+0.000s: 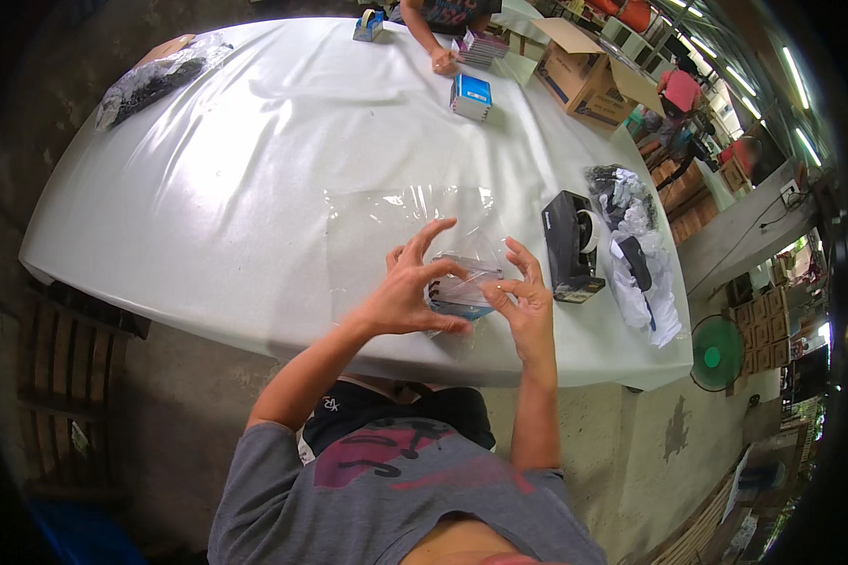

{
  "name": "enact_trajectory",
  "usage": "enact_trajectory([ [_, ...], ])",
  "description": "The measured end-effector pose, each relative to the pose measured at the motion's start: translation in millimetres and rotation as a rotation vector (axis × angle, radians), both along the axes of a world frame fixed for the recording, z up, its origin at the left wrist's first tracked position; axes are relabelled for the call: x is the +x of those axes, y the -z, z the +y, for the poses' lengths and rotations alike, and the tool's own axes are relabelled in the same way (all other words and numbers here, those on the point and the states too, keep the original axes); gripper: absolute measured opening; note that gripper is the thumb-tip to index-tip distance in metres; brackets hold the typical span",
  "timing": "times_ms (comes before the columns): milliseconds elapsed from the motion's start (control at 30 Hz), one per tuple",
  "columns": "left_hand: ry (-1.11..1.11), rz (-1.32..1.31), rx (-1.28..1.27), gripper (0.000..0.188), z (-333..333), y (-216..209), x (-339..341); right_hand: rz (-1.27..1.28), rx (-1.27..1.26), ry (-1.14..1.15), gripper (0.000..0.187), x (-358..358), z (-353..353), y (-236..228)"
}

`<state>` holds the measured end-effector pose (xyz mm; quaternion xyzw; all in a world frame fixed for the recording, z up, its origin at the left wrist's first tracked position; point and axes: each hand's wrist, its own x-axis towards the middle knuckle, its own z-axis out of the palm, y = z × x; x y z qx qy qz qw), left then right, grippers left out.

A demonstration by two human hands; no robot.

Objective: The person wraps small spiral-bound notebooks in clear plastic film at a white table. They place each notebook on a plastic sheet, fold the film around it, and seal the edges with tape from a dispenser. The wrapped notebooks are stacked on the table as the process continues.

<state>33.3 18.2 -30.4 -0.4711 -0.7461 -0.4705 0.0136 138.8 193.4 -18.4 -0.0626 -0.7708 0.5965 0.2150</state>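
Note:
Close to the table's near edge lies a small stack of flat packs [462,273], pale on top with blue at its near side. Clear plastic film [377,218] spreads under and around it. My left hand [407,292] curls over the stack's left end, thumb on the near side and forefinger across the top, the other fingers raised. At the right end, thumb and forefinger of my right hand [526,306] pinch together at the film over the stack, its other fingers lifted. Just right of it stands a black tape dispenser [567,247] with a clear roll.
A white cloth covers the table [254,245]. Across it, a co-worker's hand [443,62] rests near a blue-topped stack [471,97], a blue tape dispenser [369,26] and an open carton [589,80]. Crumpled plastic [636,254] lies right, dark plastic-wrapped bundle [160,80] far left.

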Motion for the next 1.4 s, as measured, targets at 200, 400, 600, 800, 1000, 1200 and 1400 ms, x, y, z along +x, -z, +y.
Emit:
enact_trajectory([
  [200,0.013,-0.207,0.170,0.031,15,18,3,-0.079,-0.195,-0.080,0.019,11,5,0],
  [400,0.000,-0.178,0.098,0.028,14,13,5,-0.093,-0.313,-0.128,0.021,7,13,15],
  [600,-0.002,-0.512,0.200,0.019,27,10,-2,-0.051,-0.389,-0.134,0.031,-10,13,14],
  [800,-0.026,-0.695,0.253,0.039,34,9,-16,-0.120,-0.460,-0.077,0.069,-25,12,11],
  [1000,-0.052,-0.723,0.223,0.058,37,-4,-24,-0.196,-0.461,-0.101,0.077,-36,15,8],
  [1200,0.134,-0.586,0.174,0.042,47,-17,-48,-0.204,-0.478,-0.140,0.078,-40,18,7],
  [1400,0.002,-0.638,0.394,0.044,47,-37,-67,-0.260,-0.403,-0.155,0.076,-41,23,6],
])
